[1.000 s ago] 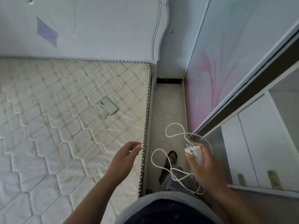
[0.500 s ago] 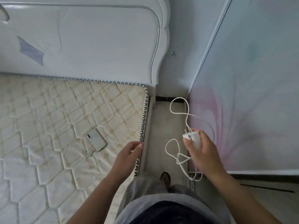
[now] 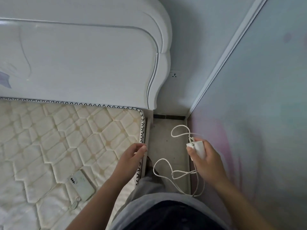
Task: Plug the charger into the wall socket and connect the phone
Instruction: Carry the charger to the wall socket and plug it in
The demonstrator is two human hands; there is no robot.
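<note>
My right hand [image 3: 205,161] grips a white charger [image 3: 197,147] with its plug end pointing forward. Its white cable [image 3: 163,173] hangs from the hand in loose loops over the floor gap. The wall socket [image 3: 174,75] is on the far wall, just right of the headboard, well ahead of the charger. A white phone [image 3: 83,184] lies face down on the quilted mattress [image 3: 66,138], to the left of my left forearm. My left hand [image 3: 132,156] hovers over the mattress edge, empty, fingers loosely curled.
A white headboard [image 3: 91,63] rises behind the mattress and partly flanks the socket. A pale wardrobe door [image 3: 257,105] with a pink pattern walls the right side. Between bed and wardrobe runs a narrow strip of floor [image 3: 166,138], where my legs stand.
I have moved forward along the gap. The headboard and socket loom nearer, and the phone has slid down towards the lower left. Both hands keep their poses, the right still gripping the charger.
</note>
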